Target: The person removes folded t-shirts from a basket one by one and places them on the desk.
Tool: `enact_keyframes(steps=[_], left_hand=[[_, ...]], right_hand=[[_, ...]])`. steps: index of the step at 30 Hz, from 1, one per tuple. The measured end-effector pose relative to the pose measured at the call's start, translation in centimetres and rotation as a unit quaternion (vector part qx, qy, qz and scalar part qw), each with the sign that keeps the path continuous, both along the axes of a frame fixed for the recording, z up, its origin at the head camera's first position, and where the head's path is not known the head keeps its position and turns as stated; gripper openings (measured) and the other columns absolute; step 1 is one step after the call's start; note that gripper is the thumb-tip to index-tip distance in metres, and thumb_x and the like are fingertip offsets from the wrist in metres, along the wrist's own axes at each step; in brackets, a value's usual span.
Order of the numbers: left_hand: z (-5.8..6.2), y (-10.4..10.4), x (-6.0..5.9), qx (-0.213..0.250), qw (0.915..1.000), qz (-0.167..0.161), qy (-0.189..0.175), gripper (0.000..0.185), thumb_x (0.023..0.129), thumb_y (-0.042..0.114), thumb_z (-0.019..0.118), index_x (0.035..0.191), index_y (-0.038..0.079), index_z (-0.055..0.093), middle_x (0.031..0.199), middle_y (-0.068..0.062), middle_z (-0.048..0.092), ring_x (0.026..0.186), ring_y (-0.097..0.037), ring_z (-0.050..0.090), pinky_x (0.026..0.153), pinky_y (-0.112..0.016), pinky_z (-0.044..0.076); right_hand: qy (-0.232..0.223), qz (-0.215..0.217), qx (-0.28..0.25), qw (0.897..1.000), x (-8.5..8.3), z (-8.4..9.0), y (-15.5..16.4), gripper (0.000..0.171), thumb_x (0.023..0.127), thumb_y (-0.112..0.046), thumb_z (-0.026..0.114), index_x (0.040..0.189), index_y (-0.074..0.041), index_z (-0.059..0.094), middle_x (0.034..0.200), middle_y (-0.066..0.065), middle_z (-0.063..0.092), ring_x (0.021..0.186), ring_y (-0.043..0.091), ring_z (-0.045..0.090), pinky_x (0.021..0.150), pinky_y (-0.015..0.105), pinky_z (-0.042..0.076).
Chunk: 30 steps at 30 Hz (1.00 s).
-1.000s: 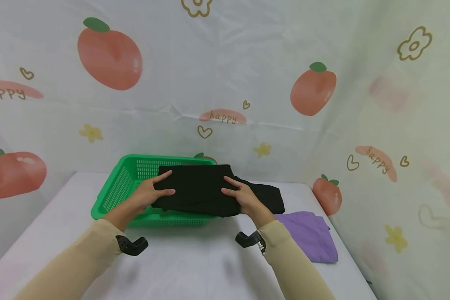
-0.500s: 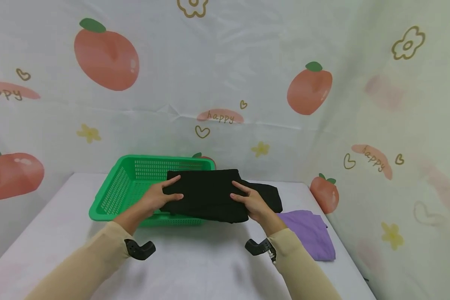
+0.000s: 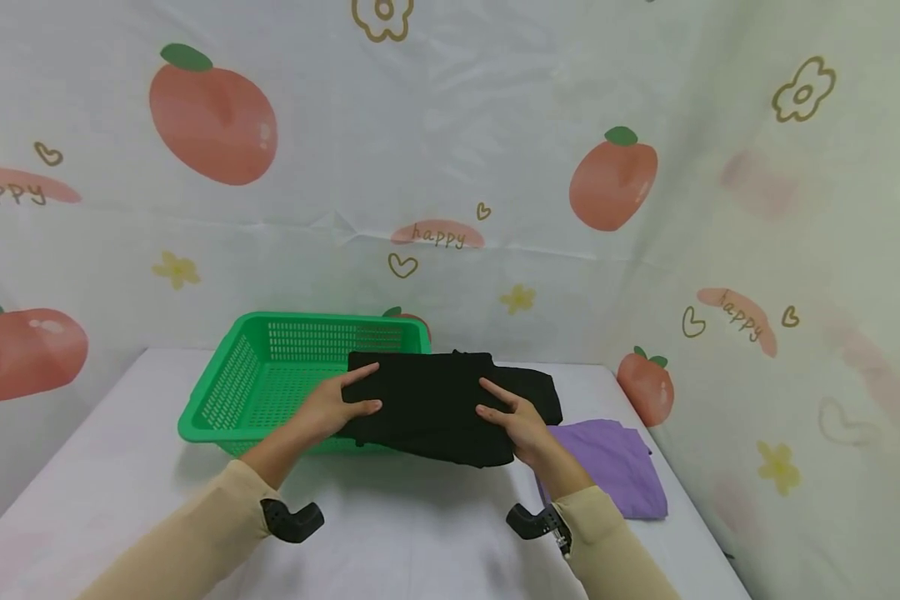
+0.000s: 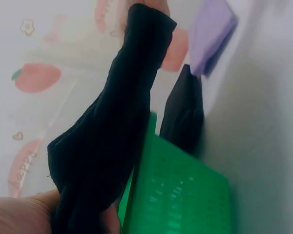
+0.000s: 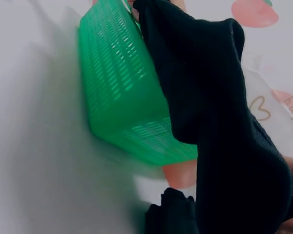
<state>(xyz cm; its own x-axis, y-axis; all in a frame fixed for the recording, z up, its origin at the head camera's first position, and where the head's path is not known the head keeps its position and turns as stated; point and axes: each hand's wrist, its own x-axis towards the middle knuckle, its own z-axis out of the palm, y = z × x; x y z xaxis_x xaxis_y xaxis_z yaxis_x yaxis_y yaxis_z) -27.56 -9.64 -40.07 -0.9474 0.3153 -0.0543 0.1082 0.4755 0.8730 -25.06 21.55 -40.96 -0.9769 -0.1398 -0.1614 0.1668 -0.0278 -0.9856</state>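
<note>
Between both hands hangs a folded black cloth [image 3: 427,408], held up over the front right part of a green plastic basket [image 3: 217,392]. The left hand [image 3: 333,407] grips its left end, thumb and a finger showing on the near face and the other fingers hidden behind. At the right end the right hand [image 3: 521,423] holds it in the same way. In the left wrist view the black cloth [image 4: 112,107] slants past the basket wall [image 4: 180,190]. The right wrist view shows the cloth [image 5: 219,107] sagging in the middle beside the basket [image 5: 117,83].
A second black folded cloth [image 3: 536,392] lies right of the basket, partly covered by the held one. Nearer the table's right edge is a purple folded cloth [image 3: 615,467]. A printed fabric wall [image 3: 450,150] stands behind the white table [image 3: 390,533].
Both hands have moved right and toward the person with the black cloth, showing more of the basket's inside. The basket and the purple cloth stay in place.
</note>
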Motion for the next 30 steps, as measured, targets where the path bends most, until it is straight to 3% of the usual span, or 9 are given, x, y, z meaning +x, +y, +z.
enact_keyframes(steps=[9, 16, 23, 27, 30], left_hand=[[0.2, 2.3, 2.1, 0.034, 0.9993, -0.007, -0.017, 0.071, 0.091, 0.025, 0.072, 0.153, 0.02, 0.038, 0.159, -0.025, 0.024, 0.144, -0.049, 0.023, 0.106, -0.065, 0.035], [0.0, 3.9, 2.9, 0.073, 0.9966, -0.021, -0.033, 0.078, 0.083, 0.014, 0.08, 0.151, 0.02, 0.042, 0.158, -0.024, 0.026, 0.143, -0.048, 0.027, 0.101, -0.059, 0.043], [-0.4, 5.7, 4.0, 0.085, 0.9958, 0.002, -0.035, 0.072, 0.08, 0.012, 0.082, 0.145, 0.021, 0.052, 0.146, -0.024, 0.047, 0.13, -0.04, 0.049, 0.095, -0.047, 0.052], [-0.8, 6.7, 4.5, 0.072, 0.9971, 0.014, -0.021, 0.066, 0.081, 0.017, 0.082, 0.141, 0.026, 0.057, 0.149, -0.021, 0.044, 0.14, -0.039, 0.038, 0.103, -0.053, 0.044], [-1.0, 7.3, 4.9, 0.09, 0.9957, 0.013, -0.019, 0.065, 0.082, 0.017, 0.081, 0.141, 0.027, 0.057, 0.151, -0.019, 0.043, 0.14, -0.039, 0.037, 0.104, -0.055, 0.043]], right_hand=[[-0.005, -0.043, 0.006, 0.999, 1.8, -0.9, 1.7, 0.061, 0.094, -0.002, 0.062, 0.15, -0.013, 0.042, 0.131, 0.014, 0.059, 0.083, 0.011, 0.072, 0.071, 0.026, 0.059], [-0.006, -0.03, -0.012, 0.999, 3.0, -1.0, 3.7, 0.064, 0.097, -0.004, 0.06, 0.154, -0.011, 0.034, 0.118, 0.004, 0.066, 0.083, 0.012, 0.072, 0.071, 0.027, 0.059], [-0.012, -0.034, -0.012, 0.999, 4.0, -1.4, 5.3, 0.066, 0.096, -0.006, 0.062, 0.154, -0.012, 0.032, 0.117, 0.002, 0.066, 0.086, 0.013, 0.072, 0.074, 0.028, 0.059], [-0.009, -0.04, -0.005, 0.999, 4.6, -1.8, 6.2, 0.066, 0.096, -0.007, 0.063, 0.154, -0.012, 0.032, 0.115, 0.0, 0.066, 0.087, 0.014, 0.072, 0.075, 0.028, 0.059], [-0.011, -0.043, 0.001, 0.999, 5.0, -2.0, 6.9, 0.066, 0.096, -0.007, 0.062, 0.154, -0.013, 0.031, 0.115, 0.0, 0.067, 0.087, 0.013, 0.072, 0.075, 0.028, 0.059]])
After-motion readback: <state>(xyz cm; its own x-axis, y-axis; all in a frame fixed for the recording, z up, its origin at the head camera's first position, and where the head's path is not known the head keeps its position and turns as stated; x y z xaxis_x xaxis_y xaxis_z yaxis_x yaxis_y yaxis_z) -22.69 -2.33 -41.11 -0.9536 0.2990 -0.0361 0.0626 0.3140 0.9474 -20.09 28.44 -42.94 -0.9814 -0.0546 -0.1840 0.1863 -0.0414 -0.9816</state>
